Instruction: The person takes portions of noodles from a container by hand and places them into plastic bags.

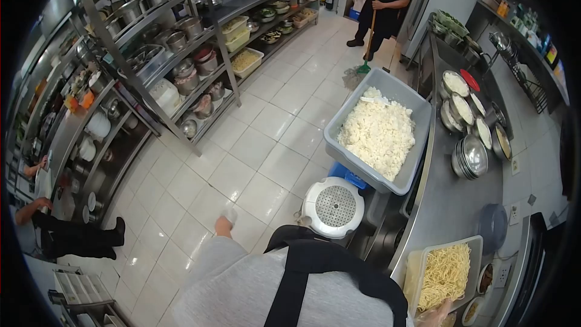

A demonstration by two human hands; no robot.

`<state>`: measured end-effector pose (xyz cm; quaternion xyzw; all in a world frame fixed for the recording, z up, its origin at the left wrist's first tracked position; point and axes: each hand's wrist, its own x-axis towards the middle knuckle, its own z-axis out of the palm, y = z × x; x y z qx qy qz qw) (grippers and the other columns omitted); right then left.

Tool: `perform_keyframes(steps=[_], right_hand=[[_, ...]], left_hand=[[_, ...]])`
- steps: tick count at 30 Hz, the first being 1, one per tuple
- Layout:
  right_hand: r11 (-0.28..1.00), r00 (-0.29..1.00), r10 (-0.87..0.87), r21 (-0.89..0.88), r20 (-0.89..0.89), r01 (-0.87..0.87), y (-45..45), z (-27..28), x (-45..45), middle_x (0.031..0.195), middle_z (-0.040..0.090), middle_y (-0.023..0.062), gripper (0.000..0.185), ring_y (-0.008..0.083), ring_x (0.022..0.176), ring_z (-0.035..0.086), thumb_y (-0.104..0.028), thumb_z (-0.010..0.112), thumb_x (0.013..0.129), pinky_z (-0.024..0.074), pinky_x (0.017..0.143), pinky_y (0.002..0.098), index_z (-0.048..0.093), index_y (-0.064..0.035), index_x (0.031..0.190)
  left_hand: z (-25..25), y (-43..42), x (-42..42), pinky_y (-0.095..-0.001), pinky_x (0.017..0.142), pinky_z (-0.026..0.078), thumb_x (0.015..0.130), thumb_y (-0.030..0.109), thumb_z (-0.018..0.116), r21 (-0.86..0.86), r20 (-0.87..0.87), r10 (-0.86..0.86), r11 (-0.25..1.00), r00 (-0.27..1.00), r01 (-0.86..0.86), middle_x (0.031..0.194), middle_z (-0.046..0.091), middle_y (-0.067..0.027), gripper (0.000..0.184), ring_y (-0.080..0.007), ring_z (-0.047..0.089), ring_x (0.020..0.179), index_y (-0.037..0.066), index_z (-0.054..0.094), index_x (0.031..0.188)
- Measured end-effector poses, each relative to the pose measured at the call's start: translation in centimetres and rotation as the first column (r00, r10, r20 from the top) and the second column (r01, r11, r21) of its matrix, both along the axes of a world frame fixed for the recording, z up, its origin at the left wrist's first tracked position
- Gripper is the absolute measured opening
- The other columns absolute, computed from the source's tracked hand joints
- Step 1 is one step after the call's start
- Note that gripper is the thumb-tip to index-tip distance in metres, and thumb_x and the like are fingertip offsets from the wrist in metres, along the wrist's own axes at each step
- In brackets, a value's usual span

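My left hand (225,223) hangs low over the tiled floor, away from any object. Something whitish and see-through, like a thin glove, covers it, and its fingers are blurred. At the bottom right, my right hand (437,313) is at the near rim of a plastic container (413,275). Yellow noodles (446,275) fill this container, which sits on the steel counter. The hand seems to grip the rim, though the frame's edge cuts part of it off. Farther ahead stands a large grey tub (339,118) heaped with white rice (378,136).
A white round stool-like object (333,206) stands below the tub. Metal bowls (471,156) line the right counter (445,200). Steel shelving (175,60) holds pots on the left. One person (387,0) holds a mop ahead; another person (78,230) stands at left.
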<state>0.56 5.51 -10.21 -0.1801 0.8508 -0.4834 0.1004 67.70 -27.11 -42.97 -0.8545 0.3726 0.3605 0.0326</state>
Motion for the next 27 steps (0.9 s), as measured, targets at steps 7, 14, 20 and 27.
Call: perform_keyframes(steps=[7,14,20,27], right_hand=[[0.956,0.845,-0.241,0.034,-0.478,0.292,0.6,3.7,-6.5,0.125,0.042,0.0209,0.058,0.0258,0.113,0.044,-0.013,0.054,0.081,0.0370,0.094,0.0322,0.027,0.0021,0.131],[0.884,0.975,-0.051,0.444,-0.218,0.146,-2.7,3.5,-7.9,0.125,0.041,0.0210,0.062,0.0249,0.113,0.043,-0.007,0.057,0.079,0.0357,0.094,0.0305,0.025,0.0024,0.131],[0.956,0.948,0.291,0.008,0.126,-0.295,-4.2,2.7,-7.6,0.129,0.038,0.0189,0.064,0.0263,0.114,0.041,-0.002,0.058,0.075,0.0324,0.096,0.0332,0.028,0.0023,0.131],[0.932,0.913,0.337,-0.218,0.228,-0.290,-3.9,2.3,-8.0,0.125,0.041,0.0183,0.062,0.0258,0.109,0.045,0.000,0.059,0.072,0.0354,0.092,0.0340,0.033,0.0055,0.128]], left_hand=[[6.7,-8.2,-9.0,-0.0415,0.081,0.045,0.074,0.022,0.058,-0.386,0.104,-0.319,0.860,0.942,0.333,0.103,0.058,-0.0224,0.036,-0.0354,0.056,0.095,0.001,0.057,0.103],[9.1,-13.7,-23.3,-0.0414,0.086,0.044,0.069,-0.001,0.049,-0.678,0.087,-0.681,0.494,0.727,0.544,0.109,0.055,-0.0224,0.048,-0.0348,0.054,0.100,0.001,0.048,0.117],[8.8,-12.5,-22.8,-0.0408,0.087,0.043,0.070,0.002,0.049,-0.587,0.029,-0.689,0.575,0.725,0.570,0.112,0.055,-0.0197,0.047,-0.0322,0.052,0.104,0.005,0.049,0.117],[6.6,-10.2,-13.6,-0.0414,0.083,0.045,0.073,0.014,0.055,-0.273,0.113,-0.471,0.832,0.875,0.484,0.103,0.058,-0.0209,0.030,-0.0334,0.056,0.097,0.004,0.055,0.101]])
